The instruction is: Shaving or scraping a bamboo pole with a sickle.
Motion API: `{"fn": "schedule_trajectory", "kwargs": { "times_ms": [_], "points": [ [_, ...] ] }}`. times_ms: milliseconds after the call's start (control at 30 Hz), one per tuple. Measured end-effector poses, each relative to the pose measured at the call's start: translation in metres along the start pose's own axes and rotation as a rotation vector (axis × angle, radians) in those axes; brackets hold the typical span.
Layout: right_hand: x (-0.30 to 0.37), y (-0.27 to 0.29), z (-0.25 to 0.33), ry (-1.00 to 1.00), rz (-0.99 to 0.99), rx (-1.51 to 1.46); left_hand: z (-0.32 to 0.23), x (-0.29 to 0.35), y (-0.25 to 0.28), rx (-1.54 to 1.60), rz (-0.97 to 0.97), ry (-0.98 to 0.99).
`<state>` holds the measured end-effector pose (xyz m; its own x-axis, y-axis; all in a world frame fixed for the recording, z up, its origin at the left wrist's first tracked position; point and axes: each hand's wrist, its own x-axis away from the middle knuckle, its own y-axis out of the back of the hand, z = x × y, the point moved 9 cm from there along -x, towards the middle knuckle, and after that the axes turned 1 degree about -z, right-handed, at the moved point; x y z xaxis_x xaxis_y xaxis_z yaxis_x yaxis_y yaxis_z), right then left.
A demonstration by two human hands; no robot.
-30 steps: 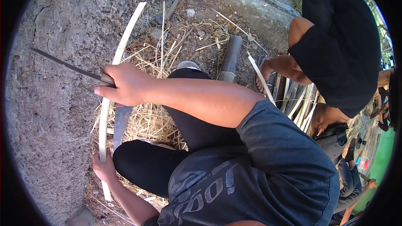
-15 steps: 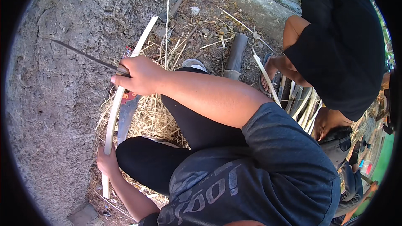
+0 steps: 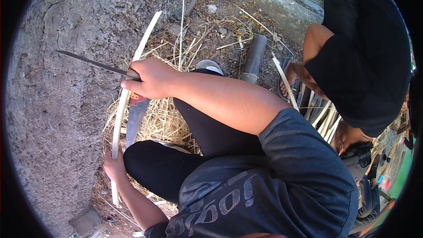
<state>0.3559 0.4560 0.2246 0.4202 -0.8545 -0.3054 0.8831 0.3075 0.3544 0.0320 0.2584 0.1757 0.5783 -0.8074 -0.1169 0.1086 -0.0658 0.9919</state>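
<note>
My right hand [image 3: 152,78] is closed around the handle of a knife [image 3: 90,63], whose dark narrow blade points left across the wall. A long pale strip, apparently split bamboo [image 3: 119,121], runs under that hand, its far end sticking up past the knife. Lower down, beside my bent knee, my left hand [image 3: 115,166] grips the same strip near its lower end. The fingers of my right hand partly cover where knife and strip meet. A handsaw [image 3: 136,115] with a red and orange handle lies just right of the strip.
Pale shavings [image 3: 165,119] pile around my legs. A rough wall [image 3: 61,128] rises close on the left. Beyond my arm lie a dark bamboo section [image 3: 254,57] and several pale strips [image 3: 326,121]. A person in black [image 3: 365,53] bends close on the right.
The whole view has shifted slightly, moving the background a little right. Both hands keep their holds, and the strip's far end leans slightly more to the left.
</note>
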Motion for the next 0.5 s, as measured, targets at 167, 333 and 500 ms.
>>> {"fn": "schedule_trajectory", "kwargs": {
  "times_ms": [167,333,500],
  "points": [
    [-0.0003,0.0004,0.0046,0.005,0.012,-0.021,0.0007,-0.0008,0.0019,-0.035,0.002,-0.012],
    [0.0004,-0.0031,-0.0016,-0.054,0.054,-0.056,0.0015,-0.0029,-0.0012,-0.039,0.002,-0.006],
    [0.0006,-0.0041,0.0003,-0.023,0.054,-0.009,0.0045,-0.0022,-0.0023,-0.017,-0.005,0.003]
  ]
}}
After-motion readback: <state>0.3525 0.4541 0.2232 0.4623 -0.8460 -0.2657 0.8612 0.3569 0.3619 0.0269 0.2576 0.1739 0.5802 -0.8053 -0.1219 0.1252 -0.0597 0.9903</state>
